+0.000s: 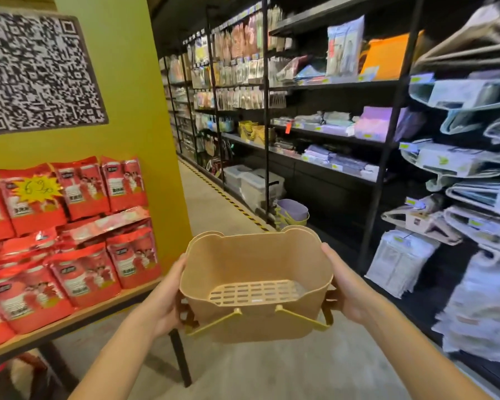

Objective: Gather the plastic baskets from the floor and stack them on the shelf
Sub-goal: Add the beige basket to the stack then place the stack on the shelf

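Observation:
I hold a tan plastic basket (pixel 256 265) in front of me at waist height, its mouth tilted toward me so the slotted bottom shows. Its yellow handles hang down at the near side. My left hand (pixel 168 298) grips its left wall and my right hand (pixel 345 284) grips its right wall. Further down the aisle, a small stack of baskets (pixel 292 213) with a lilac one on top stands at the foot of the dark shelf (pixel 326 166).
A wooden table (pixel 78 316) at the left carries red packets, backed by a yellow pillar with a QR poster. Dark shelving with packaged goods lines the right side. White lidded bins (pixel 257 184) stand on the floor beyond the stack. The concrete aisle runs ahead.

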Tool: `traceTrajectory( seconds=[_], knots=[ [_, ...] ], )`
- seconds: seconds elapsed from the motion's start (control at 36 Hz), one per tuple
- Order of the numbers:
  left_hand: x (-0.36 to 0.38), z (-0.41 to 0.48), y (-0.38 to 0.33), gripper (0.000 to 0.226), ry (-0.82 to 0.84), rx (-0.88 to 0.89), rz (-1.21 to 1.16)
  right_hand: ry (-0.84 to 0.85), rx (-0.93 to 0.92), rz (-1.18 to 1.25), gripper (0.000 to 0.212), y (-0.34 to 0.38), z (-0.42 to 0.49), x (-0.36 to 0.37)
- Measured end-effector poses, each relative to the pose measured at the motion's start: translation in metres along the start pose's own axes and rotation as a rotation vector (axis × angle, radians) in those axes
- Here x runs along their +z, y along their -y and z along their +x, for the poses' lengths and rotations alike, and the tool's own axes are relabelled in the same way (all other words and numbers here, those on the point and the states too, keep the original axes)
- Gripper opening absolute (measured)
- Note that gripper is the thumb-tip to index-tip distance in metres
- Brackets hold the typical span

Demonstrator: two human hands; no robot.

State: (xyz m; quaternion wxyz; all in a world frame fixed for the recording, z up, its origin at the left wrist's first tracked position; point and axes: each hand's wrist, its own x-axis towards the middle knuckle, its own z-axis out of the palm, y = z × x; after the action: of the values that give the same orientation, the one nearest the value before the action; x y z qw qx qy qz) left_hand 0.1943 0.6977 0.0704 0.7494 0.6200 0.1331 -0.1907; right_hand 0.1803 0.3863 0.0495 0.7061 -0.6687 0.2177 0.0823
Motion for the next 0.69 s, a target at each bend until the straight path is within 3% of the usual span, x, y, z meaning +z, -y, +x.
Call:
traceTrajectory(
  seconds=[0.19, 0.33, 0.47, 0.61, 0.69],
  knots=[
    [0.000, 0.085, -0.053, 0.051, 0.070, 0.017, 0.073, -0.063, -0.011, 0.029, 0.066, 0.039, 0.061, 0.018],
    [-0.002, 0.156, -0.082, 0.057, 0.059, -0.006, 0.068, -0.102, -0.033, 0.016, 0.101, 0.059, 0.102, 0.027],
    [0.018, 0.210, -0.103, 0.055, 0.088, -0.044, 0.127, -0.105, -0.041, 0.059, 0.069, 0.075, 0.151, 0.016],
    [0.048, 0.275, -0.120, 0.066, 0.125, -0.077, 0.114, -0.131, -0.053, 0.081, 0.077, 0.094, 0.206, -0.006],
    [0.071, 0.315, -0.127, 0.059, 0.150, -0.092, 0.125, -0.107, -0.095, 0.074, 0.061, 0.114, 0.238, -0.019]
  ],
)
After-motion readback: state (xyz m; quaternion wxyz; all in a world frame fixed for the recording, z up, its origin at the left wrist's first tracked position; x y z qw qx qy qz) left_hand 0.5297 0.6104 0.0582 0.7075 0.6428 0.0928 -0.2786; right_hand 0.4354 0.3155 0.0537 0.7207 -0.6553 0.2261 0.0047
